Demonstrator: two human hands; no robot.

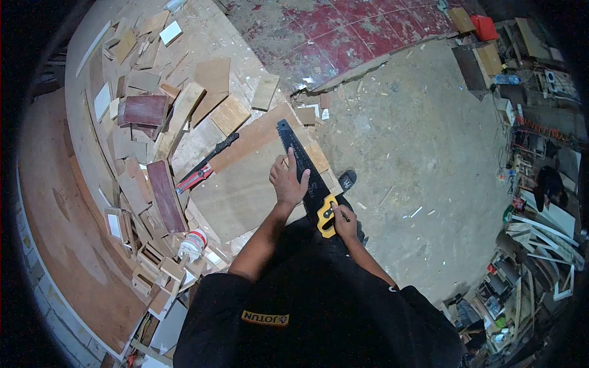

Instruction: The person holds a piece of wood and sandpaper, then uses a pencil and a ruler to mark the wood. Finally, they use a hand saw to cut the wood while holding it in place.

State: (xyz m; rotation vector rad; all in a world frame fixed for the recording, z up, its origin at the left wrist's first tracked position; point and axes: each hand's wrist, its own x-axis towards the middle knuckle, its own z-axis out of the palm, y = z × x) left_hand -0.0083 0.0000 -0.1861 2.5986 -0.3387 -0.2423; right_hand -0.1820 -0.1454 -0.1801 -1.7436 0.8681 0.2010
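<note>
A handsaw (305, 167) with a dark blade and a yellow handle lies across the edge of the wooden board, its tip pointing away from me. My right hand (345, 224) is closed at the yellow handle, and a small dark pen-like piece shows by its fingers. My left hand (288, 184) lies with fingers spread over the plywood board (236, 190), its fingertips right at the saw blade. A small light wood block (317, 157) sits beside the blade on the right. Left of my left hand, a red utility knife (195, 178) rests near a black-handled tool (216, 151).
Wood offcuts (144, 110) pile up on the left of the worktable, with a reddish-brown piece (167, 196) and a white-and-red container (193, 244) nearer me. A sandal (347, 180) shows on the concrete floor (429, 153). Clutter (540, 239) lines the right side.
</note>
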